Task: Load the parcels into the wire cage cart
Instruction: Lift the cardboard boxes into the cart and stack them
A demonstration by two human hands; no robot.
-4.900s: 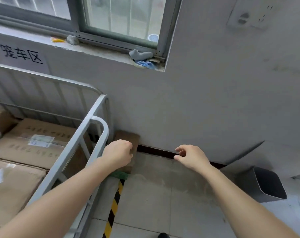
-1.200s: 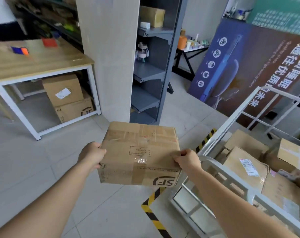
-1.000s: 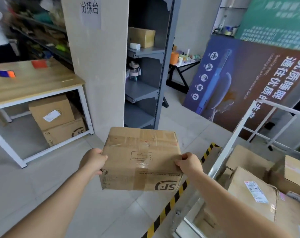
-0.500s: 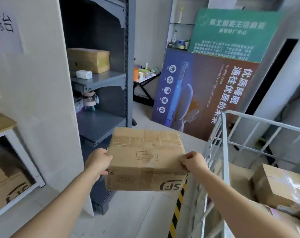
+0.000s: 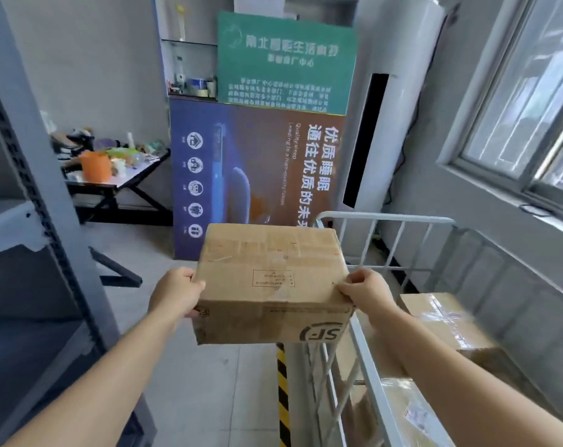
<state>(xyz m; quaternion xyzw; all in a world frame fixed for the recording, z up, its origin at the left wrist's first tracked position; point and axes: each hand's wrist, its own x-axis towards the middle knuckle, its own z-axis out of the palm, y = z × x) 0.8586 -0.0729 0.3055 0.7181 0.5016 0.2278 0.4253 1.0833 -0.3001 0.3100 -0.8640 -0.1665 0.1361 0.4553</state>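
Head view. A cardboard parcel (image 5: 270, 279) is held in the air between the left hand (image 5: 176, 295) and the right hand (image 5: 367, 293), level and flat side up. It hangs over the floor (image 5: 209, 398) beside the wire cage cart (image 5: 383, 217), with its lower right corner above the cart's near rail; it is not yet inside. Each hand grips one side of the parcel near the edge facing the person. The fingers (image 5: 346, 288) of the right hand curl onto the top edge, while those of the left hand lie mostly hidden behind and under the box.

Likely hazards:
- **Slip.** The grip bears on the near edge only, so the far end is unsupported. The parcel may tip forward and drop onto the floor or the hazard stripe (image 5: 282, 391).
- **Snag.** The underside sits close to rail height. If it is not lifted on the way across, it may catch the rail and twist out of one hand.
- **Poor seating.** The stowed parcels (image 5: 447, 321) lie at differing heights, and one carries glossy tape, so a box set across them may rock or slide.
- **Pinch.** The right forearm passes over the rail, so lowering too near it may trap the wrist against the wire.
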